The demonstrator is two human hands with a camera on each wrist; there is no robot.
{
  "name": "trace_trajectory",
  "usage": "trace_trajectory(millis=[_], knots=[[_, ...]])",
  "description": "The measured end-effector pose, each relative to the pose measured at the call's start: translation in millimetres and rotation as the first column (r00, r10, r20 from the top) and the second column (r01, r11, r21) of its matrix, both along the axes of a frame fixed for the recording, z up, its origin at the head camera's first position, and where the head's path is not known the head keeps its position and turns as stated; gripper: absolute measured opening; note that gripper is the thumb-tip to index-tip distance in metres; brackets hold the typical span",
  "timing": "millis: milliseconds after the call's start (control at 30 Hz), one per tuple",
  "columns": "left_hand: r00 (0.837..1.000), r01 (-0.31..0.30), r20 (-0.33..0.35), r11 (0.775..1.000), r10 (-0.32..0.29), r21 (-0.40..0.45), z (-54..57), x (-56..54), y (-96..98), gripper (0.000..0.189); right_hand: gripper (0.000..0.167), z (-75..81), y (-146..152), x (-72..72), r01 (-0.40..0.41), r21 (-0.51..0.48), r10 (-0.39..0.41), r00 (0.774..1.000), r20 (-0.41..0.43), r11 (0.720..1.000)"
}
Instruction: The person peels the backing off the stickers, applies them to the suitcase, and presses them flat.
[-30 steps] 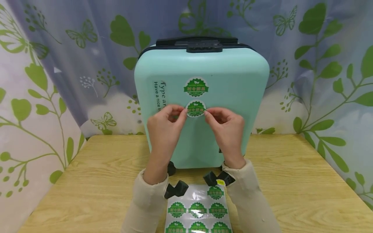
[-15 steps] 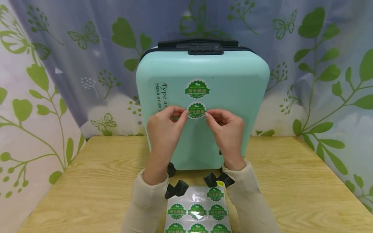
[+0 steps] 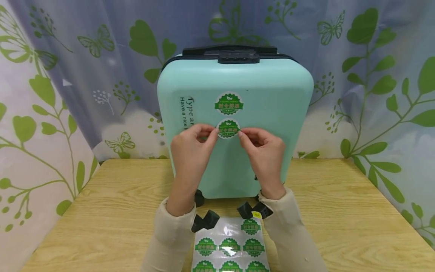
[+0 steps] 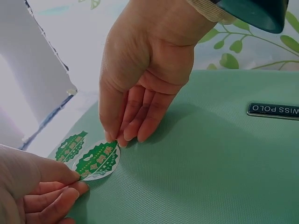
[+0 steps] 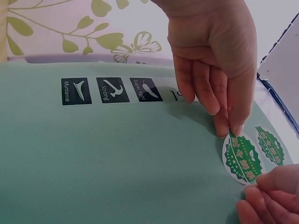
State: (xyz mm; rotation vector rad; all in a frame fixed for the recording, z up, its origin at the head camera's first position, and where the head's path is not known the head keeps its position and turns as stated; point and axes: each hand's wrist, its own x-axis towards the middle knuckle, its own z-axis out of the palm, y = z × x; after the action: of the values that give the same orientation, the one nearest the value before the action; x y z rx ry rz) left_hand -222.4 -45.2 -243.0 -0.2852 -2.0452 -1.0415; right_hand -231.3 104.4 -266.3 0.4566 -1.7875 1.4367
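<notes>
A mint-green suitcase (image 3: 268,94) stands upright, with one round green-and-white sticker (image 3: 229,103) flat on its front. Just below that, a second round sticker (image 3: 228,128) is held at its two sides, close against the shell. My left hand (image 3: 192,151) pinches its left edge between thumb and forefinger; in the left wrist view this hand (image 4: 37,191) enters at the lower left. Opposite, my right hand (image 3: 263,151) pinches the right edge, and the right wrist view shows its fingers (image 5: 278,179) at the sticker's rim.
On the wooden table (image 3: 102,226), a sheet of similar stickers (image 3: 229,236) lies in front of the suitcase, between the forearms. Printed labels (image 5: 112,90) mark the suitcase's left side and a brand plate (image 4: 275,110) its right. A leaf-patterned curtain (image 3: 112,75) hangs behind.
The whole scene shifts slightly in the head view. Both hands keep their pinch on the second sticker, with hardly any movement against the suitcase.
</notes>
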Motion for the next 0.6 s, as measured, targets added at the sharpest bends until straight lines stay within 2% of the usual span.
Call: trace_trajectory(millis=[367, 600], knots=[[1.000, 0.004, 0.001, 1.000, -0.004, 0.008, -3.5, -1.4, -0.3, 0.018, 0.012, -2.0, -1.3, -1.2, 0.002, -0.015, -0.002, 1.000, -0.011, 1.000], [1.000, -0.021, 0.009, 1.000, 0.021, 0.000, -5.9, -2.2, -2.0, 0.017, 0.012, -2.3, -3.3, -2.4, 0.024, -0.002, -0.024, 0.999, -0.022, 1.000]])
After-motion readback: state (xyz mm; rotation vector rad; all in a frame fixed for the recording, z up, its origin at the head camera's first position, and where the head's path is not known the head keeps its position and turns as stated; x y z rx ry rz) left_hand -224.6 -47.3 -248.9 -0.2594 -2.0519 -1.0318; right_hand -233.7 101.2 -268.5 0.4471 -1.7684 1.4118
